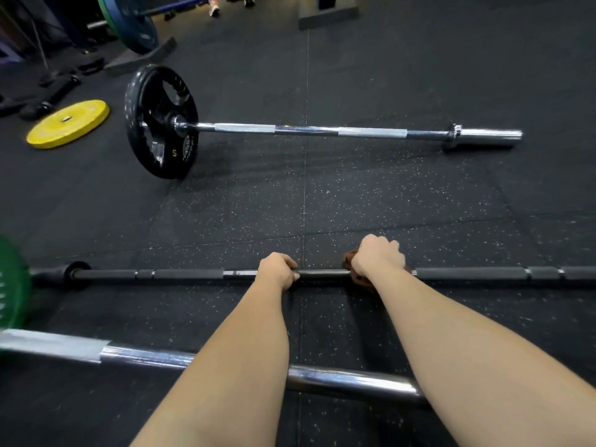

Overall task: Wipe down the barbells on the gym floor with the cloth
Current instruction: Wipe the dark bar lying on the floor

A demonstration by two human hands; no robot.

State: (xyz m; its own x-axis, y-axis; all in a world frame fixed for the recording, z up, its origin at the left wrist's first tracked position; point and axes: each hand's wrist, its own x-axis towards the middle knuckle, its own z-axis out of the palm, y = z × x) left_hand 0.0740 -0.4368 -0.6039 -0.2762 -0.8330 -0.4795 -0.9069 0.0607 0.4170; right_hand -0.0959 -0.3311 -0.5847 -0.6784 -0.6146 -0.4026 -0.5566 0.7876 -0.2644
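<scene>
1. On the floor, my left grip is curled round the black bar, I think to stop it rolling.
2. My right grip clamps the cloth round it to rub all sides.

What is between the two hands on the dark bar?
Only bare dark barbell, in the head view, from the left hand to the right hand gripping the brown cloth.

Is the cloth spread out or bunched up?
Bunched up: the brown cloth is wrapped round the dark bar under the right hand, which grips it.
</scene>
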